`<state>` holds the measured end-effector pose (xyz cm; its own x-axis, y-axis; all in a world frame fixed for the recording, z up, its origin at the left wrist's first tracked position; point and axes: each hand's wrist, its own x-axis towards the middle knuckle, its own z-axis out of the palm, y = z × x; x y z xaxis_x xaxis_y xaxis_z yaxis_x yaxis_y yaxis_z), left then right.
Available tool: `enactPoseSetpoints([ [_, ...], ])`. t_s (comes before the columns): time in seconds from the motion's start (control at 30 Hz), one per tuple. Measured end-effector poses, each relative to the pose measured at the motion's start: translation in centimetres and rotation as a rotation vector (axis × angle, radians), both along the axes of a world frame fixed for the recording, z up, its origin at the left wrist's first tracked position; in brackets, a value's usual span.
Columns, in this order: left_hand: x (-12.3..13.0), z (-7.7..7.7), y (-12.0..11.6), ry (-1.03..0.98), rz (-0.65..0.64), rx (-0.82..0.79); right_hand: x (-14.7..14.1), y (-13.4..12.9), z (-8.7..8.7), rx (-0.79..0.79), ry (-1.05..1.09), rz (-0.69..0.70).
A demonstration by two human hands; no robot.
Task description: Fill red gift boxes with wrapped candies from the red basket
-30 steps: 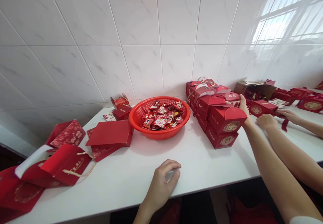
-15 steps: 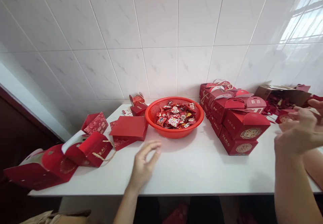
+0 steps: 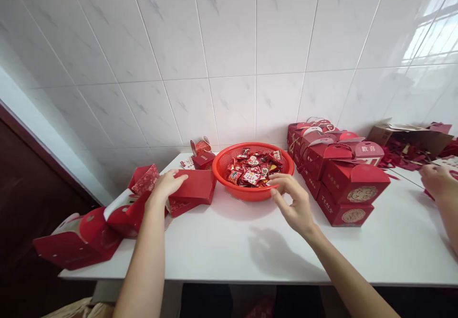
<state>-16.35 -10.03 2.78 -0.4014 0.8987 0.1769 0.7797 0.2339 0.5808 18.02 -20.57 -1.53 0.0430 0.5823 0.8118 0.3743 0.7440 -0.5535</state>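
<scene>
At the left, my left hand [image 3: 167, 185] is on a red gift box [image 3: 196, 184]; its thumb lies over the top and its fingers curl at the left side, partly hidden. My right hand [image 3: 294, 206] hovers in front of the red plastic basket [image 3: 246, 194], near its front right rim, with thumb and fingers apart and nothing in them. Small wrapped candies [image 3: 252, 170], mostly red, fill the basket.
Opened red boxes [image 3: 86, 239] stand at the table's left end. Stacked closed boxes [image 3: 348, 189] stand right of the basket. Behind them at right is a cardboard carton [image 3: 422, 136] of red items. Another person's hand [image 3: 438, 179] is at the far right. A tiled wall backs the table.
My left hand has moved left and up onto the red box. My right hand has come in from the right to the basket. The view has shifted slightly.
</scene>
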Motion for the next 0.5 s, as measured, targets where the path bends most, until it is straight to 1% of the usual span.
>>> enactPoseSetpoints([
  [0.1,-0.3,-1.1,0.6,-0.035,-0.024,-0.085,-0.9,0.9,-1.4,-0.031,-0.033,0.021],
  [0.2,-0.7,-1.7,0.3,-0.045,-0.044,-0.054,-1.0,1.4,-2.7,-0.105,-0.052,0.024],
  [0.3,-1.2,-1.5,-0.3,-0.105,-0.037,0.004,-0.9,1.5,-3.3,-0.159,-0.05,0.032],
  [0.4,-1.3,-0.7,-1.7,-0.202,-0.024,0.144,-0.8,1.4,-3.3,-0.156,-0.032,0.028],
  [0.5,-0.1,0.4,-4.3,-0.225,-0.065,0.408,-0.9,1.2,-3.3,-0.158,-0.021,0.035],
])
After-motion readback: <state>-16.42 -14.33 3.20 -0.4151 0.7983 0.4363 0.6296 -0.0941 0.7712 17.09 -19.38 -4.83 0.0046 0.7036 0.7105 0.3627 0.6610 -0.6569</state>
